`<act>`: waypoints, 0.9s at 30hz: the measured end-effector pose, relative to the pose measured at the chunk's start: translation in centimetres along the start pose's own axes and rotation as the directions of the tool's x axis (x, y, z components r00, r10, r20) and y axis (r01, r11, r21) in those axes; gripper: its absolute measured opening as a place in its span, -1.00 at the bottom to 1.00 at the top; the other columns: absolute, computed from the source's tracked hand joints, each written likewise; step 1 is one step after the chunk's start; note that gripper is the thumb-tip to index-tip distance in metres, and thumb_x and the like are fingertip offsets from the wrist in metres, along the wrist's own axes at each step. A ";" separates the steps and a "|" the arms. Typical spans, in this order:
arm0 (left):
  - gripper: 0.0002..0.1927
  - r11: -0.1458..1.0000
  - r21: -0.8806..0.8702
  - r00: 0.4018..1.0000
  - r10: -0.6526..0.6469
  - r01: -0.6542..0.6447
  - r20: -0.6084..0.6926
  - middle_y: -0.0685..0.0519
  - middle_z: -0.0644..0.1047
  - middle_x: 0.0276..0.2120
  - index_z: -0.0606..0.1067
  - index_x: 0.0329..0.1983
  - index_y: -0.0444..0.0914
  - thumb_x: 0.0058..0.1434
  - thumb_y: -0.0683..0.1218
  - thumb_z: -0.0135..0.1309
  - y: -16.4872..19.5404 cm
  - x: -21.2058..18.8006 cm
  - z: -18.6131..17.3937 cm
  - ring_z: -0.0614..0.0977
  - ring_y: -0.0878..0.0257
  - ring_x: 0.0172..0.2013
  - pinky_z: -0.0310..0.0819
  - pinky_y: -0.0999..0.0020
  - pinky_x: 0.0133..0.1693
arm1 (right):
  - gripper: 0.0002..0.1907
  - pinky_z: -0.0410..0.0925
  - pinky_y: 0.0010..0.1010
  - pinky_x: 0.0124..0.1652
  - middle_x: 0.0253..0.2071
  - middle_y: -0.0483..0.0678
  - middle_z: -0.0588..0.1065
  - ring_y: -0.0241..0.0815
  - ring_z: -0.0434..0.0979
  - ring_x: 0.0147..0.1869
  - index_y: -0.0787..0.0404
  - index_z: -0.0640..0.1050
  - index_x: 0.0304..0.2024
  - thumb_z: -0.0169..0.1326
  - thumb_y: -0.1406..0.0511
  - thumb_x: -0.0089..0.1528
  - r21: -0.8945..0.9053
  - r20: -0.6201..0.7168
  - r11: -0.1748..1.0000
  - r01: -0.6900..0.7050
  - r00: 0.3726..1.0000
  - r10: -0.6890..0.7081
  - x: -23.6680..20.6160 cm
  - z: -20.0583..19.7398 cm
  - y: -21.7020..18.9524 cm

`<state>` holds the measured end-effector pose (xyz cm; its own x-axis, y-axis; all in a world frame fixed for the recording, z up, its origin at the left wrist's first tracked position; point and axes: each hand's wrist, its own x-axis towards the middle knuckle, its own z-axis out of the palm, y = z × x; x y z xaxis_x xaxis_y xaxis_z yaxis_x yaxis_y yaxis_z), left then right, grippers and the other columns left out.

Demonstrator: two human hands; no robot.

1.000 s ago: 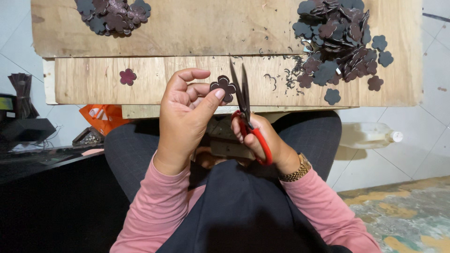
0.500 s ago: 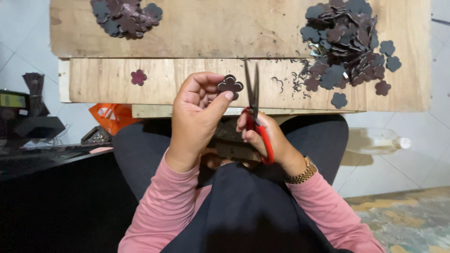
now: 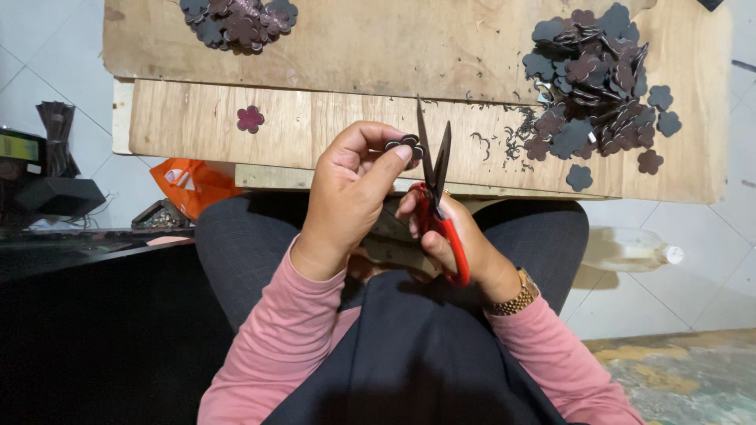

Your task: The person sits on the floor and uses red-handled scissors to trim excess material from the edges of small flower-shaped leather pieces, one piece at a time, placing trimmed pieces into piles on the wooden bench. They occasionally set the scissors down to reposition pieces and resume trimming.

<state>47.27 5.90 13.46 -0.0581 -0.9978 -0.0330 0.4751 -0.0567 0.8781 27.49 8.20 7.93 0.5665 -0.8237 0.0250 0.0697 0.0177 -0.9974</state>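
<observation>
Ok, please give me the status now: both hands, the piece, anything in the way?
Left hand pinches small dark flower piece at fingertips. Right hand grips red-handled scissors, blades open beside the piece. Nothing between blades and piece.

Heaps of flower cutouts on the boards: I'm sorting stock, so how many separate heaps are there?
2. One heap lies at the top left of the boards; a bigger heap lies at the top right. Stray cutouts lie outside them.
</observation>
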 end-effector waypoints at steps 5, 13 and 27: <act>-0.87 1.000 -0.011 1.000 -0.001 0.001 0.016 0.08 0.59 -0.20 0.49 -0.02 -0.32 0.39 -0.24 0.07 0.2 0.2 -0.1 0.61 0.39 -0.19 0.52 0.49 -0.15 | -0.11 0.34 -0.48 -0.01 0.04 -0.08 0.41 -0.32 0.36 -0.05 0.30 0.34 0.22 0.11 -0.28 0.24 0.034 0.014 0.999 -0.008 1.000 0.007 0.4 0.3 -0.5; -0.82 0.999 -0.041 0.995 -0.029 0.033 0.096 0.08 0.57 -0.24 0.49 0.01 -0.37 0.36 -0.27 0.11 0.2 0.5 0.4 0.56 0.43 -0.28 0.48 0.55 -0.25 | -0.07 0.34 -0.48 -0.03 0.01 -0.08 0.40 -0.32 0.34 -0.07 0.32 0.34 0.22 0.10 -0.31 0.22 -0.011 0.021 1.000 -0.006 1.000 0.006 0.7 -0.2 -0.9; -0.91 0.991 -0.010 0.980 -0.131 0.134 0.152 0.09 0.58 -0.30 0.48 -0.13 -0.34 0.34 -0.27 0.13 -1.6 1.8 3.6 0.58 0.45 -0.33 0.50 0.55 -0.30 | -0.04 0.35 -0.45 0.02 -0.05 -0.09 0.41 -0.29 0.38 0.00 0.34 0.37 0.22 0.01 -0.36 0.24 -0.134 -0.029 0.990 0.046 0.998 -0.050 -0.2 -4.1 -0.6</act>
<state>43.30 4.33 13.72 -0.2529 -0.9646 -0.0743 0.4715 -0.1900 0.8612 24.00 6.01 8.27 0.5380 -0.8398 0.0727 -0.0155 -0.0961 -0.9953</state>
